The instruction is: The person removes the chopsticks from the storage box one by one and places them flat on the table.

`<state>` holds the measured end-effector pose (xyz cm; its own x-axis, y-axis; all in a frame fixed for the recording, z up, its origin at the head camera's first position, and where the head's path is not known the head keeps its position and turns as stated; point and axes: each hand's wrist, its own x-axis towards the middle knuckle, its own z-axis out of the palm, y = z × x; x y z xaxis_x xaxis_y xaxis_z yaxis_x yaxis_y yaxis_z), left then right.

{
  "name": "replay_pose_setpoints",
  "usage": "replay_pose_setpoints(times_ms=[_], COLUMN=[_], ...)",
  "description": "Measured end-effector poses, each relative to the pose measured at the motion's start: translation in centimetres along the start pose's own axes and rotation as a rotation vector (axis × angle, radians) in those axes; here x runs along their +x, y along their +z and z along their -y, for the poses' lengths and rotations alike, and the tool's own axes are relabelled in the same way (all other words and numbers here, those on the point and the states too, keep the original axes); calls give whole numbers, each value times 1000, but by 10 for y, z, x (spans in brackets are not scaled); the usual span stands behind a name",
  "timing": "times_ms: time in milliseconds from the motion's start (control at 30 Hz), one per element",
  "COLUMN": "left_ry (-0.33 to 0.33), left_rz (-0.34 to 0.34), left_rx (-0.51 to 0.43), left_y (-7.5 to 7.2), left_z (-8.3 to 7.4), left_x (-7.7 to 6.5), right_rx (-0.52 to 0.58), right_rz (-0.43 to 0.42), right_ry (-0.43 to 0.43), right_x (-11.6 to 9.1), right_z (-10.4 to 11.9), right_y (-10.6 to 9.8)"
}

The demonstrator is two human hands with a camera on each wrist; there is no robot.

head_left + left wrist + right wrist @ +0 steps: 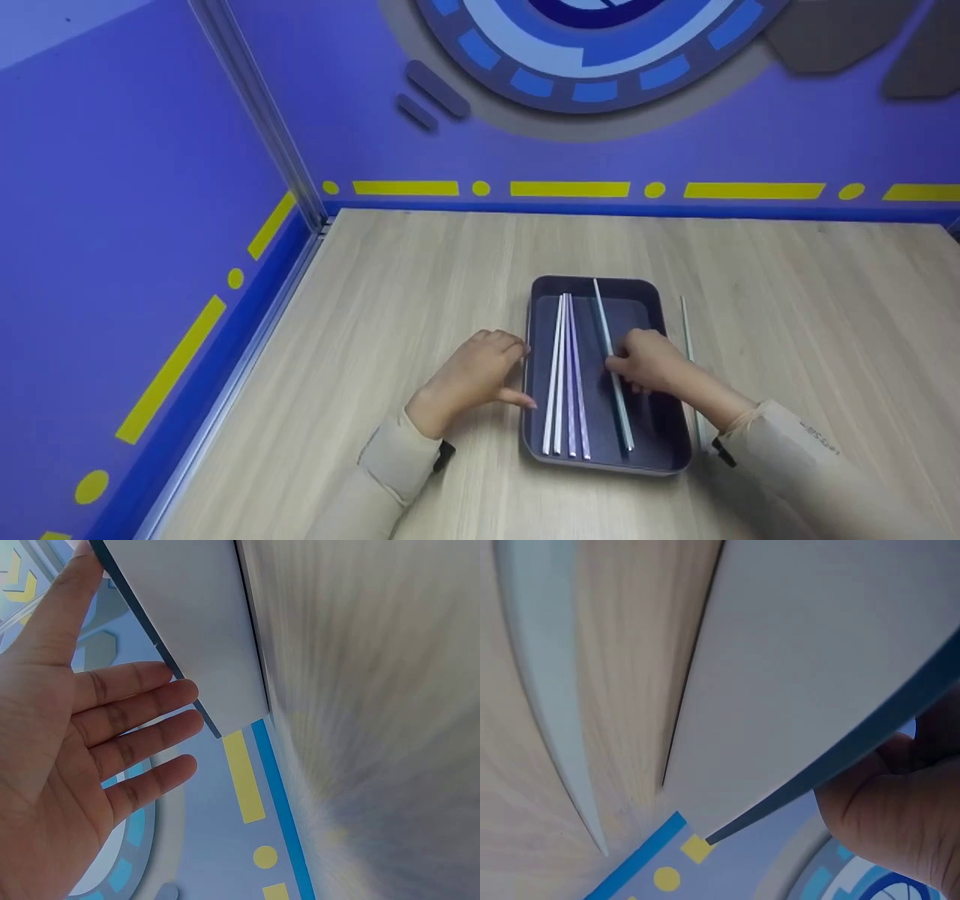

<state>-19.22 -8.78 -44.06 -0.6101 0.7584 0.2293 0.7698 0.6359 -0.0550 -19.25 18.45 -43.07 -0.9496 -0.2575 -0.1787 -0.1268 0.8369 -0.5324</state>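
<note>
A dark rectangular tray (607, 468) lies on the table, its pale outer wall (180, 622) close in the left wrist view. Inside, to the left, are two white chopsticks (553, 375) and two purple patterned chopsticks (572, 412), their far ends close together. My right hand (652, 364) reaches over the tray's right side and pinches a teal chopstick (604, 322) near its middle; the right wrist view hides this grip behind the tray wall. At the left rim, my left hand (480, 371) has fingers extended against the edge, thumb stretched out.
Just right of the tray, a pale green chopstick (686, 330) lies on the wooden table (390, 300), partly under my right forearm. A blue wall (337, 90) with yellow marks stands behind the table, and another panel (150, 187) borders the left side.
</note>
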Motion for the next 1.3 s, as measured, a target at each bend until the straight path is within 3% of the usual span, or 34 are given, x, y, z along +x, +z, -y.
replay_pose_setpoints(times_ms=[367,1300], left_ry=[-19,-22], left_rz=[40,42], left_rx=[-4,1], left_y=[-2,-1], left_z=[0,1], left_x=[-2,-2], right_rx=[27,99], right_rz=[18,43], right_ry=[-30,-50], right_x=[-4,-15], right_z=[-5,-24], right_y=[-12,-39])
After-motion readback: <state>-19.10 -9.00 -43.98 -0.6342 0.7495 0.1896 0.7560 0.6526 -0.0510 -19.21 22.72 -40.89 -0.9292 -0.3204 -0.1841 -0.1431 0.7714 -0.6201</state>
